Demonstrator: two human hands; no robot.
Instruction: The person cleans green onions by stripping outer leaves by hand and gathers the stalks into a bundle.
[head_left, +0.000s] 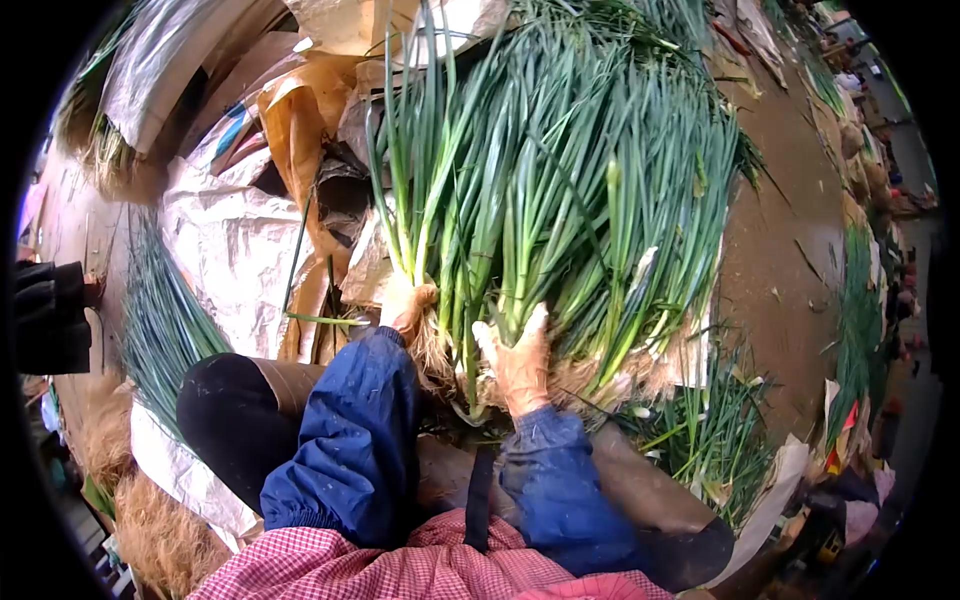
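A wide pile of green onions [640,200] lies in front of me, leaves pointing away and pale roots toward my knees. My left hand [405,305], in a light glove, is closed round the white stems of a small bunch [405,200] at the pile's left edge; its roots hang below the fingers. My right hand [520,362], gloved too, lies at the stem bases near the middle of the pile, with thumb and fingers spread apart. Some onion stems stand between them, not gripped.
Crumpled paper sacks [235,235] lie at the left, beside another bundle of green leaves [170,310]. Loose onions [710,430] are scattered by my right knee. Cut roots [165,540] are heaped at the lower left. A person's dark-clothed legs [50,315] show at the far left.
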